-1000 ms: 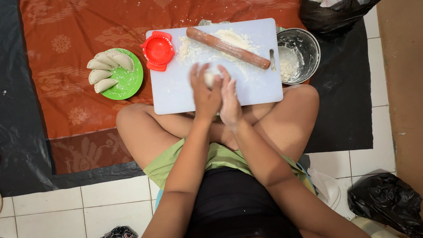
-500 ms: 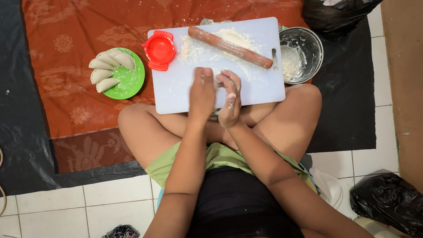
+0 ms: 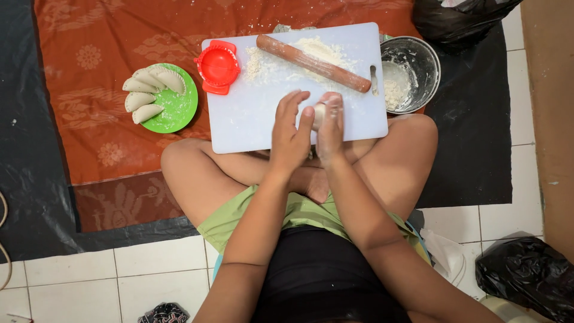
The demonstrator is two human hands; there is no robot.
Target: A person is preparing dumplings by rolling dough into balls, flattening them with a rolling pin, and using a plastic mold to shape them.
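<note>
Dough, a small pale ball point(image 3: 318, 113), sits pressed between the two palms above the near edge of the white cutting board point(image 3: 251, 119). The left hand point(image 3: 291, 134) has its fingers spread flat against the ball, and the right hand point(image 3: 330, 128) cups it from the other side, so both grips close on it equally. The wooden rolling pin point(image 3: 314, 63) lies diagonally just beyond, its long axis running from upper left to lower right.

The cutting board point(image 3: 251, 113) is white, dusted with pale flour; the rolling pin point(image 3: 313, 63) on it is reddish brown. The dumpling press point(image 3: 218, 66) is bright red. The plate point(image 3: 179, 110) is green and carries cream-coloured dumplings point(image 3: 146, 90). The cloth point(image 3: 107, 72) is rust orange with a paler floral pattern, over a black sheet point(image 3: 24, 149). The bowl point(image 3: 418, 60) is silver-grey metal, the floor tiles point(image 3: 149, 269) white, the shorts point(image 3: 299, 212) light green
</note>
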